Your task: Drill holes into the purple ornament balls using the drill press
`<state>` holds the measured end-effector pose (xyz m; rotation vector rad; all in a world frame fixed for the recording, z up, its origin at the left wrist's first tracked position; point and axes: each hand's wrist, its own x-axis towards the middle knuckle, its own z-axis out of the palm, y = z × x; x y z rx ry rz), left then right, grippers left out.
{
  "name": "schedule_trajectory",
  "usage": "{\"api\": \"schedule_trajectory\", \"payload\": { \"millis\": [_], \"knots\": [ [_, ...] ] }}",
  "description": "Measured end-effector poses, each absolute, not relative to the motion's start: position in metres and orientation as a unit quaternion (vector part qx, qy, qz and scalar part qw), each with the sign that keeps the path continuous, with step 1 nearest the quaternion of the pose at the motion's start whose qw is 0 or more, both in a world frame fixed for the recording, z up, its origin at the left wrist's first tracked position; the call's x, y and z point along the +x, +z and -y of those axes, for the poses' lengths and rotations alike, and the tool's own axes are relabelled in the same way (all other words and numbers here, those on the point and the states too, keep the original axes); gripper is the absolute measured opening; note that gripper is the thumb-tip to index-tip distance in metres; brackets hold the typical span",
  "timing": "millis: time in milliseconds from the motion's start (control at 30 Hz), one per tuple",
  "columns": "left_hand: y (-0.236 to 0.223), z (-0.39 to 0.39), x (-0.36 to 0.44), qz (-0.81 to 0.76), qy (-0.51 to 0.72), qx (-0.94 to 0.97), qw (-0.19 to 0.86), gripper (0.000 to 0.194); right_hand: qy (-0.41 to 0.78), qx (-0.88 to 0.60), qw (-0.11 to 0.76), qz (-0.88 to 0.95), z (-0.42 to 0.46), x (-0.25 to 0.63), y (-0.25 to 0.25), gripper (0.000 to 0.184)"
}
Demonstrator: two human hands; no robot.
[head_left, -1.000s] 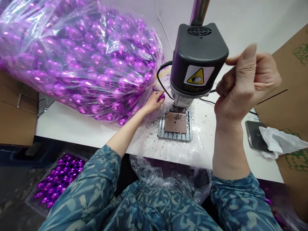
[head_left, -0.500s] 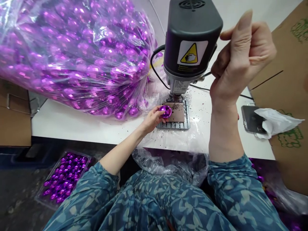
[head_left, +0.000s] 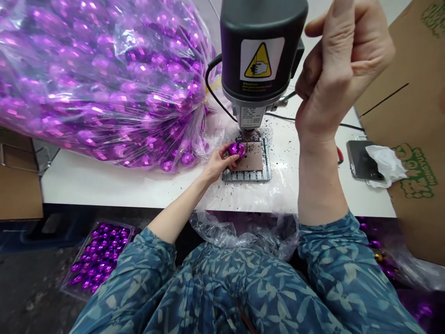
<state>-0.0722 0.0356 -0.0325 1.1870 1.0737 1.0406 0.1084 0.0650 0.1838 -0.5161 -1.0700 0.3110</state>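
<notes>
Left hand's grip [head_left: 222,161] pinches purple bauble [head_left: 237,149] under drill press [head_left: 260,60].

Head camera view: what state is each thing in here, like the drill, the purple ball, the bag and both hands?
Left hand: closed on the purple ball, on the drill plate.
Purple ball: held just under the drill tip.
Right hand: raised, closed on the lever beside the drill head.
Bench drill: upright; whether it spins, cannot tell.
Drill plate: flat, shavings scattered around.
Clear bag: full of purple balls, lying on the table.
</notes>
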Motion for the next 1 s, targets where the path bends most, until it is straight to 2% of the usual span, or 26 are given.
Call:
{"api": "schedule_trajectory", "payload": {
  "millis": [267, 500, 667, 1000],
  "knots": [
    [-0.027, -0.04, -0.062, -0.464, 0.431, 0.588, 0.504, 0.071, 0.126, -0.245, 0.821, 0.5, -0.067, 0.108, 0.183, 0.052],
    [-0.036, -0.037, -0.045, -0.494, 0.446, 0.678, 0.313, 0.062, 0.134, -0.239, 0.822, 0.5, -0.064, 0.106, 0.185, 0.05],
    [-0.045, -0.035, -0.039, -0.446, 0.468, 0.669, 0.366, 0.065, 0.137, -0.271, 0.807, 0.507, -0.063, 0.107, 0.184, 0.052],
    [-0.046, -0.035, -0.039, -0.456, 0.464, 0.665, 0.367, 0.066, 0.129, -0.23, 0.818, 0.512, -0.048, 0.109, 0.176, 0.047]
  ]
}}
